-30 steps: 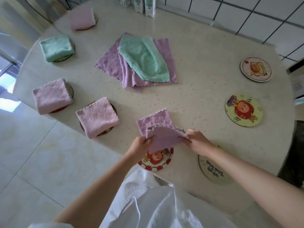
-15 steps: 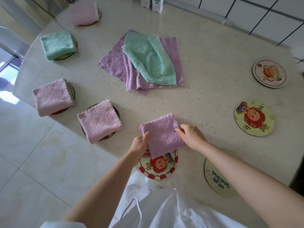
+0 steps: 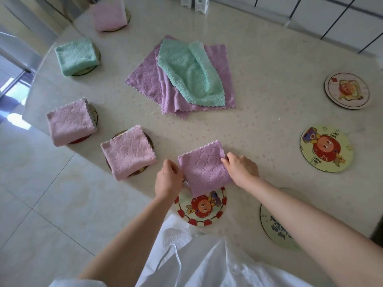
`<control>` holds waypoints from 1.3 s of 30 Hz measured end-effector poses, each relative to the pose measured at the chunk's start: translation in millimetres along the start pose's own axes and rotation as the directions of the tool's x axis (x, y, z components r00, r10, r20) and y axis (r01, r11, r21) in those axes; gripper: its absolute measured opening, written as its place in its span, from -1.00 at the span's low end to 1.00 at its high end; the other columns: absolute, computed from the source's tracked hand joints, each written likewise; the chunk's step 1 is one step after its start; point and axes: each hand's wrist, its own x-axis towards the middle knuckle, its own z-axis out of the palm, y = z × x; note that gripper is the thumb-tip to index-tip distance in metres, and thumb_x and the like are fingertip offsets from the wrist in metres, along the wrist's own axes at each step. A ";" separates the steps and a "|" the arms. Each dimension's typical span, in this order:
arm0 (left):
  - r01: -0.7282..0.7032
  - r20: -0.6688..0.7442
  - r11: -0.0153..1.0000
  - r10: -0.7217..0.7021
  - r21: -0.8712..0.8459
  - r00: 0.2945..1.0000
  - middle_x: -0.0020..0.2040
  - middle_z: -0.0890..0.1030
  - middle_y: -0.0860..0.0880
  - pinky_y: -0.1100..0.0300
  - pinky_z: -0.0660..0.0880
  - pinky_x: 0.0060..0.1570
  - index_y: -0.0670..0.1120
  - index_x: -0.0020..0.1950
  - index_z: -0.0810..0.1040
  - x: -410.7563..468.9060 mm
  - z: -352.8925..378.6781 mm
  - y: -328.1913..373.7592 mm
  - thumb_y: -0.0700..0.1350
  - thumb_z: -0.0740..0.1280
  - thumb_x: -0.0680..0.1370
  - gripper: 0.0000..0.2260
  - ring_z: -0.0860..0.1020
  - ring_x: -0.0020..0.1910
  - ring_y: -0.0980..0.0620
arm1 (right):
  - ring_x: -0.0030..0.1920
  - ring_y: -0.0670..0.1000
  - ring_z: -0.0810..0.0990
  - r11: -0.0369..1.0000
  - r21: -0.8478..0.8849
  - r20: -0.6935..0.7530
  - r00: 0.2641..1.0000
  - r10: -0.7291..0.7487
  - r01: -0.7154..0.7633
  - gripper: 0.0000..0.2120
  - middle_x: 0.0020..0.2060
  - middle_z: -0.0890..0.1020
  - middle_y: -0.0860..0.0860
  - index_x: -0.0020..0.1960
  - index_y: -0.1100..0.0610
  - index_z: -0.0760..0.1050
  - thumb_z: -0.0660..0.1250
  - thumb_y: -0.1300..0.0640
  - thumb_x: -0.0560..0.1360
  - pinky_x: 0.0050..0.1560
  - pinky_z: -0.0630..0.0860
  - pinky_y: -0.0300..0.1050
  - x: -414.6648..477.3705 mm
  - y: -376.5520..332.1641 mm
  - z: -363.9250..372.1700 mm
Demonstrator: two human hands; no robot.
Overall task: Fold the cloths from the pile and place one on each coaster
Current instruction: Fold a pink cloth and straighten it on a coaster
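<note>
L fingers, R fingers curled on cloth

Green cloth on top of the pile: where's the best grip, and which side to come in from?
Pinch the green cloth at its folded-over flap on the right, coming from above and the right. The flap lies doubled on the cloth itself, so a grip there probably misses the purple cloths beneath; the flat scalloped edges lie straight on them.

Folded purple cloth overlapping coaster
</note>
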 end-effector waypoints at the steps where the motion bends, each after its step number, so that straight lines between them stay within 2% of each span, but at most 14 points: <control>1: -0.076 -0.069 0.988 0.086 0.135 0.994 -0.09 0.58 0.00 -0.01 0.57 -0.24 -0.05 -0.03 0.41 -0.7 -1.4 -1.3 -0.08 0.24 0.55 -0.94 0.58 -0.23 -0.06 | -0.24 0.14 0.58 1.000 0.006 -0.005 1.000 0.005 -0.005 -0.63 -0.21 0.60 0.08 0.01 0.12 0.41 0.01 -0.15 0.61 -0.32 0.38 -0.12 -1.5 0.1 -1.2; 3: -0.346 -0.092 0.883 0.392 0.315 0.915 0.07 0.52 -0.01 0.03 0.52 -0.12 -0.06 0.14 0.44 1.4 -1.0 -7.3 -0.16 0.26 0.51 -0.79 0.51 -0.03 -0.06 | -0.29 0.11 0.55 0.999 0.036 -0.024 1.000 0.006 -0.005 -0.61 -0.27 0.56 0.05 -0.05 0.12 0.35 0.03 -0.20 0.59 -0.37 0.35 -0.13 -7.2 0.8 -3.5; 5: -0.600 0.016 0.685 0.653 0.413 0.757 0.18 0.50 -0.04 0.04 0.46 0.08 -0.09 0.26 0.46 4.5 -1.0 -9.8 -0.17 0.19 0.51 -0.67 0.45 0.13 -0.08 | -0.34 0.07 0.52 0.998 0.071 -0.038 0.999 0.000 0.003 -0.59 -0.31 0.51 0.01 -0.04 0.10 0.29 0.07 -0.27 0.55 -0.42 0.33 -0.15 -15.9 0.2 -4.3; 7: -0.694 0.119 0.564 0.732 0.446 0.671 0.29 0.48 -0.03 -0.01 0.38 0.23 -0.08 0.32 0.47 8.7 0.8 -12.9 -0.09 0.10 0.54 -0.62 0.39 0.27 -0.08 | -0.36 0.02 0.50 0.997 0.079 -0.046 0.999 -0.015 0.019 -0.55 -0.26 0.51 0.00 0.02 0.11 0.26 0.13 -0.30 0.51 -0.47 0.32 -0.18 -26.7 -2.4 -2.0; 11: -0.663 0.167 0.596 0.674 0.453 0.720 0.31 0.48 -0.02 -0.05 0.39 0.27 -0.04 0.34 0.49 17.3 1.8 -19.7 0.05 0.06 0.60 -0.60 0.38 0.32 -0.07 | -0.25 0.07 0.54 0.989 0.146 -0.077 0.997 0.016 -0.005 -0.53 -0.10 0.49 0.06 0.05 0.16 0.28 0.25 -0.24 0.48 -0.36 0.43 -0.11 -40.3 -4.1 4.9; 16: -0.641 0.093 0.646 0.671 0.415 0.736 0.09 0.60 -0.06 -0.02 0.51 0.05 -0.12 0.13 0.61 24.6 1.2 -11.1 -0.06 0.27 0.57 -0.77 0.49 0.07 -0.11 | -0.08 0.03 0.50 0.856 0.496 0.014 0.987 0.160 -0.146 -0.59 0.00 0.53 0.07 0.13 0.19 0.39 0.41 -0.05 0.45 -0.11 0.42 -0.16 -37.3 2.4 6.1; 18: -0.555 0.074 0.749 0.571 0.363 0.818 0.03 0.58 -0.07 0.05 0.47 0.01 -0.15 0.05 0.57 28.0 3.5 -1.6 -0.14 0.32 0.54 -0.87 0.46 0.02 -0.09 | -0.06 0.00 0.49 0.750 0.610 0.095 0.964 0.250 -0.255 -0.55 0.01 0.54 0.04 0.17 0.19 0.41 0.45 -0.02 0.41 -0.09 0.39 -0.20 -35.9 2.3 1.6; 21: -0.302 0.037 0.926 0.302 0.225 0.953 -0.02 0.53 -0.10 0.10 0.44 -0.09 -0.17 0.04 0.46 33.1 5.1 16.5 -0.18 0.28 0.52 -0.88 0.46 -0.04 -0.07 | -0.05 0.00 0.52 0.597 0.716 0.187 0.923 0.335 -0.362 -0.52 -0.02 0.55 -0.01 0.17 0.14 0.44 0.49 -0.02 0.36 -0.09 0.41 -0.19 -32.7 0.4 -2.0; 23: -0.130 0.045 0.984 0.126 0.118 0.991 -0.02 0.54 -0.08 0.11 0.48 -0.11 -0.16 0.09 0.45 34.2 1.6 27.1 -0.12 0.24 0.53 -0.83 0.49 -0.06 -0.05 | -0.18 0.01 0.55 0.514 0.754 0.258 0.904 0.341 -0.409 -0.53 -0.08 0.59 0.02 0.13 0.16 0.49 0.51 -0.02 0.33 -0.22 0.45 -0.15 -29.8 0.4 -3.1; 26: -0.041 0.095 0.999 0.039 0.022 0.995 -0.03 0.57 -0.04 0.14 0.54 -0.14 -0.09 0.10 0.49 36.6 -5.4 31.1 -0.10 0.27 0.51 -0.81 0.54 -0.07 -0.02 | -0.47 -0.03 0.38 0.433 0.780 0.354 0.889 0.291 -0.452 -0.65 -0.31 0.55 0.05 -0.01 0.25 0.57 0.50 0.04 0.34 -0.45 0.31 -0.20 -30.4 2.4 -6.4; 28: 0.003 0.137 0.992 0.014 -0.126 0.991 -0.03 0.59 -0.07 0.14 0.55 -0.19 -0.09 0.08 0.52 35.9 -10.9 29.1 -0.17 0.32 0.47 -0.81 0.55 -0.12 0.00 | -0.43 -0.02 0.39 0.416 0.789 0.371 0.891 0.263 -0.452 -0.72 -0.30 0.54 0.05 -0.06 0.21 0.58 0.49 0.04 0.37 -0.45 0.30 -0.19 -33.9 4.9 -9.2; 33: 0.122 0.264 0.909 -0.013 -0.399 0.964 -0.03 0.60 -0.16 -0.05 0.61 -0.02 -0.15 0.04 0.56 21.5 -27.5 10.2 -0.32 0.43 0.42 -0.78 0.60 -0.06 -0.10 | -0.29 -0.02 0.50 0.330 0.841 0.399 0.904 0.155 -0.428 -0.82 -0.26 0.57 0.02 -0.06 0.18 0.57 0.46 0.11 0.41 -0.33 0.43 -0.18 -54.1 7.6 -8.9; 35: 0.146 0.276 0.881 -0.019 -0.450 0.961 -0.02 0.59 -0.17 0.02 0.61 -0.03 -0.18 0.04 0.56 12.5 -32.0 -1.3 -0.34 0.45 0.41 -0.77 0.60 -0.04 -0.11 | -0.26 -0.01 0.53 0.276 0.857 0.426 0.900 0.094 -0.434 -0.82 -0.23 0.59 0.05 -0.03 0.21 0.57 0.46 0.15 0.43 -0.30 0.48 -0.17 -64.7 6.9 -4.6; 39: 0.150 0.246 0.869 -0.033 -0.472 0.969 -0.10 0.59 -0.17 0.03 0.61 -0.03 -0.20 -0.04 0.59 -2.3 -32.3 -26.6 -0.37 0.47 0.38 -0.79 0.60 -0.12 -0.09 | -0.22 0.00 0.55 0.297 0.847 0.441 0.895 0.074 -0.442 -0.80 -0.17 0.59 0.09 0.05 0.24 0.53 0.41 0.24 0.44 -0.33 0.49 -0.19 -83.2 5.5 11.2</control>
